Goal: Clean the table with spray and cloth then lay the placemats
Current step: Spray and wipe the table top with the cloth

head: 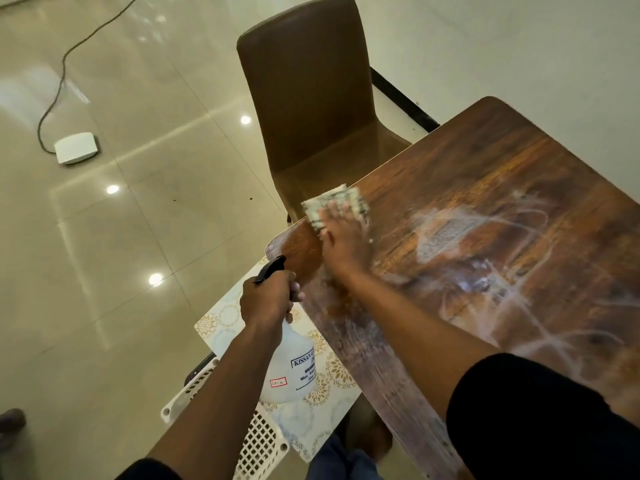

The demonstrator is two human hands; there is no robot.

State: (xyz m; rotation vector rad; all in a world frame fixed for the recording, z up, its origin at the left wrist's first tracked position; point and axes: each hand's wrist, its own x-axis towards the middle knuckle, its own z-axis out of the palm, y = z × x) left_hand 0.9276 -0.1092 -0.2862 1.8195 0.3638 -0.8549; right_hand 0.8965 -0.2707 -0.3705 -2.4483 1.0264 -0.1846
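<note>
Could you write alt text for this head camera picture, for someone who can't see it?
Seen from above, a person's right hand presses a cloth flat on a streaky wooden table, while the left hand grips a spray bottle off its edge. A brown chair stands on the tiled floor beyond.

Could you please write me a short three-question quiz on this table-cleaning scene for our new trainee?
1. True or false: the left hand holds the spray bottle off the table's edge.
2. What lies under the right hand? A) a placemat B) the cloth C) a sponge
3. Fill in: the patterned placemats lie on a white ____ beside the table, not yet laid.

Key
1. True; its grip is round the bottle's neck.
2. B; the hand presses it flat near the table's edge, by the brown chair.
3. Basket.
</note>
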